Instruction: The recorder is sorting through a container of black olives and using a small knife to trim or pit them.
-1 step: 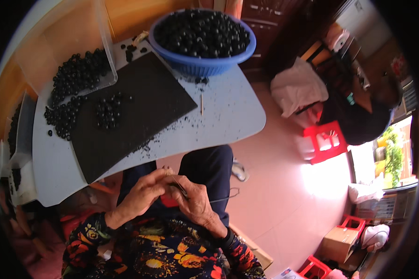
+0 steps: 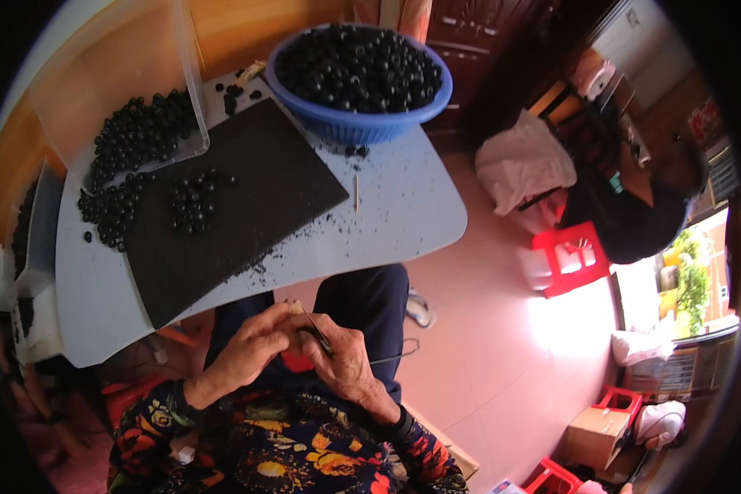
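Over my lap, just below the table's near edge, both hands work close together. My left hand is closed in a pinch, fingertips raised toward the right hand; whatever sits between its fingers is too small or hidden to make out. My right hand is wrapped round a slim pointed tool with a dark handle, its thin metal tip pointing up and left by the left fingertips. On the table ahead, a small pile of shiny black beads lies on a dark mat.
A blue basin heaped with black beads stands at the table's far right. A clear plastic bin lies tipped at left, beads spilling out. A thin stick and black crumbs lie beside the mat. Further right are a red stool and another person.
My right hand has shifted slightly away from the left, and more of the tool's dark handle and pointed tip shows. The view has tilted a little; the beads on the mat are unmoved.
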`<action>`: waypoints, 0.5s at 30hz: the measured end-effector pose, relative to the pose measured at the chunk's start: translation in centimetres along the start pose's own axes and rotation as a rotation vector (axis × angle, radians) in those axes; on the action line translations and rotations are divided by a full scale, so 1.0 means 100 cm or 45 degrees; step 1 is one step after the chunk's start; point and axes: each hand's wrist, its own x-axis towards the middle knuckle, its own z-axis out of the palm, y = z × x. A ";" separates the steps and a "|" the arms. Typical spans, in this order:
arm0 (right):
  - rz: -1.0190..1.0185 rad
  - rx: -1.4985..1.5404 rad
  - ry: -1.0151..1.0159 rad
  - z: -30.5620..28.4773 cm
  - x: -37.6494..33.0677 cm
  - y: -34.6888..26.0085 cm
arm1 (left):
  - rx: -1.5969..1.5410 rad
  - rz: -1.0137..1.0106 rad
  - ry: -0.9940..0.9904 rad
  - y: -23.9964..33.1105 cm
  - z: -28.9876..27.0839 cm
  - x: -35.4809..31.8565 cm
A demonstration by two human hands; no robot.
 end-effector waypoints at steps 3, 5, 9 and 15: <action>0.099 -0.136 0.183 -0.010 0.025 -0.026 | 0.010 0.088 -0.143 0.002 -0.008 -0.005; -0.021 -0.346 0.306 -0.027 0.061 -0.044 | 0.087 0.067 -0.067 0.003 -0.014 -0.011; -0.302 -0.660 0.561 -0.092 0.156 -0.056 | -0.003 0.144 -0.166 0.004 -0.018 -0.016; -0.282 -1.055 0.659 -0.162 0.247 -0.066 | -0.099 0.182 -0.183 0.003 -0.024 -0.028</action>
